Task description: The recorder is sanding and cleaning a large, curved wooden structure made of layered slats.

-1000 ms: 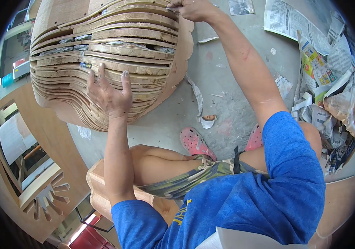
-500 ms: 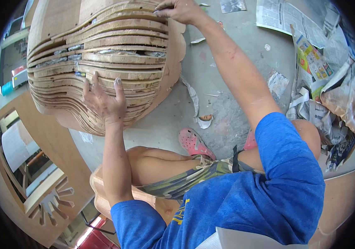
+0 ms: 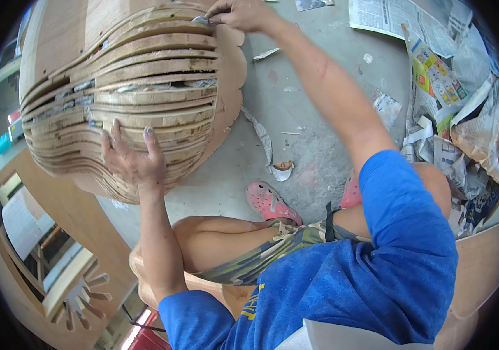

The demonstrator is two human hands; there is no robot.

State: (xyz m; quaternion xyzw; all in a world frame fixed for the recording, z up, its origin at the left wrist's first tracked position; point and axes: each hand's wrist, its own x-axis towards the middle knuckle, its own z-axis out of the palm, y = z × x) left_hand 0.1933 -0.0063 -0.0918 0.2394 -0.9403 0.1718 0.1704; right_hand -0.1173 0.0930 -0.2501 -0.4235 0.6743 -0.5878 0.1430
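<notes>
— From my remote seat, the slatted wooden form and both hands have shifted left in view since a second ago.
— Where's the form?
— At the floor's upper left. The left hand is open, fingers spread over its lower slats; the right hand, by its upper right corner, pinches a small grey piece I can't identify.

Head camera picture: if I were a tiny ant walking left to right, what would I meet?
Teal thing → left hand against the curved wooden slats → right hand → right pink clog → crumpled newspaper pile.
</notes>
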